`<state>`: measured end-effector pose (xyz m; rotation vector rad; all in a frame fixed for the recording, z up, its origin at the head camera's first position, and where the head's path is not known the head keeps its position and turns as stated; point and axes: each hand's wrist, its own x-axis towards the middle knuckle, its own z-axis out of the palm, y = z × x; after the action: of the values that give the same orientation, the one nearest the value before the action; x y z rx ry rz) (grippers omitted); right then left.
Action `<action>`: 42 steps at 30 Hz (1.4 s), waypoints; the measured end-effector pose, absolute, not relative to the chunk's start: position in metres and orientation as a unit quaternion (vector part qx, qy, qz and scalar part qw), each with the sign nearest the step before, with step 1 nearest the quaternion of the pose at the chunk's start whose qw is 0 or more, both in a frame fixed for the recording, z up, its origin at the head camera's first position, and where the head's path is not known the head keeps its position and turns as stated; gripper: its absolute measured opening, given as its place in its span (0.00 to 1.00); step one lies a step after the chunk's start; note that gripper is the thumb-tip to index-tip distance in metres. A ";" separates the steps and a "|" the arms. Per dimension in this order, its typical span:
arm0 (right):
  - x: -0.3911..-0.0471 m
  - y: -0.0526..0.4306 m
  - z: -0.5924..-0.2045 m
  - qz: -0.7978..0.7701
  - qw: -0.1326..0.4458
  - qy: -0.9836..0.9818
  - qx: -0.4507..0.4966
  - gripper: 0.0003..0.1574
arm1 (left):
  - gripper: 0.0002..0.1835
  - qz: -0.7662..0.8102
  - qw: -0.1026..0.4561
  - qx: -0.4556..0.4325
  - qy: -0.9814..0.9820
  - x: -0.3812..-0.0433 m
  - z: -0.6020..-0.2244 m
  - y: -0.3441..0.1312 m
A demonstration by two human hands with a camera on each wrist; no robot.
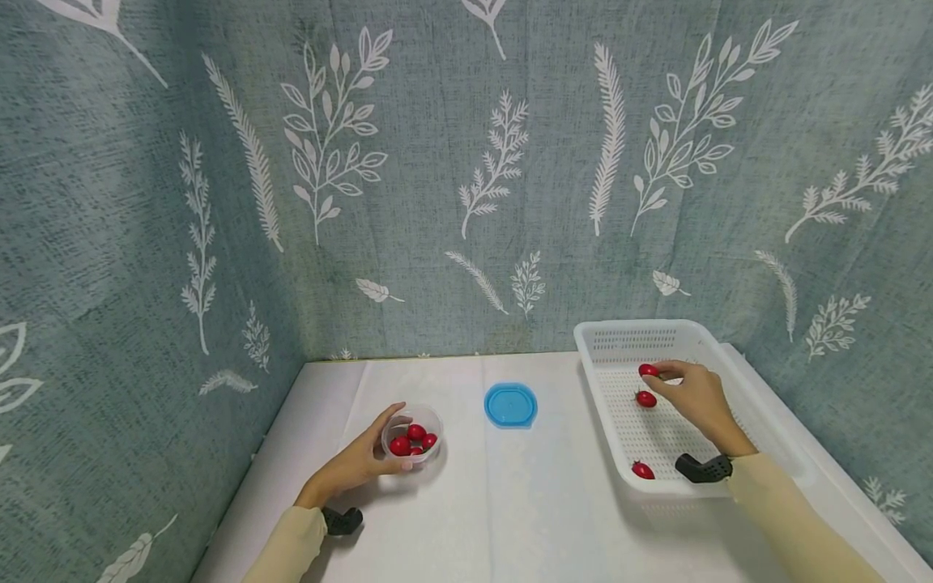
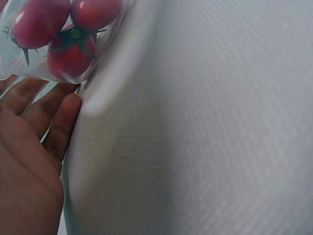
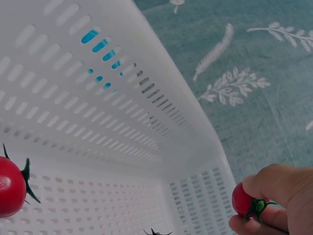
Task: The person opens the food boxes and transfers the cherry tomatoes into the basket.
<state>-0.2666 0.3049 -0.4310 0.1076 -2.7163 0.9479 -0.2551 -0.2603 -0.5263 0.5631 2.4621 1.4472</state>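
Note:
My left hand [image 1: 364,453] holds a clear plastic cup [image 1: 435,419] on the table, its thumb and fingers around the sides. Inside the cup are several cherry tomatoes [image 1: 416,432]; green calyxes show on them in the left wrist view. Over the white perforated basket [image 1: 605,421], my right hand [image 1: 696,397] pinches a cherry tomato [image 3: 243,199] between thumb and fingers. Below it, another tomato [image 1: 645,399] lies on the basket floor, and one more tomato [image 1: 642,470] rests near the front wall.
A blue round lid [image 1: 510,405] lies on the white table [image 1: 539,502] between the cup and the basket. Patterned grey-green cloth [image 1: 437,202] hangs behind the table and along both sides. The basket's raised rim stands around the right hand's area.

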 end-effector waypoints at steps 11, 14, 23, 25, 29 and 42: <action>-0.266 0.306 -0.431 0.317 0.111 -0.941 0.034 0.32 | 0.58 0.511 0.116 0.180 0.832 -0.256 -0.525 -0.259; -0.264 0.306 -0.431 0.314 0.113 -0.942 0.039 0.31 | 0.58 0.512 0.116 0.181 0.831 -0.255 -0.524 -0.260; -0.266 0.290 -0.425 0.325 0.115 -0.937 0.048 0.26 | 0.58 0.509 0.116 0.187 0.832 -0.254 -0.525 -0.262; -0.267 0.284 -0.422 0.327 0.118 -0.936 0.060 0.25 | 0.58 0.511 0.116 0.185 0.832 -0.255 -0.525 -0.262; -0.271 0.267 -0.416 0.334 0.115 -0.932 0.082 0.24 | 0.58 0.511 0.115 0.185 0.832 -0.255 -0.525 -0.262; -0.277 0.215 -0.413 0.355 0.092 -0.919 0.144 0.20 | 0.57 0.495 0.115 0.188 0.840 -0.253 -0.523 -0.262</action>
<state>-0.2769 0.2154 -0.4135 0.4270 -2.7296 1.0550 -0.2533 -0.2615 -0.5233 0.5516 2.4631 1.4523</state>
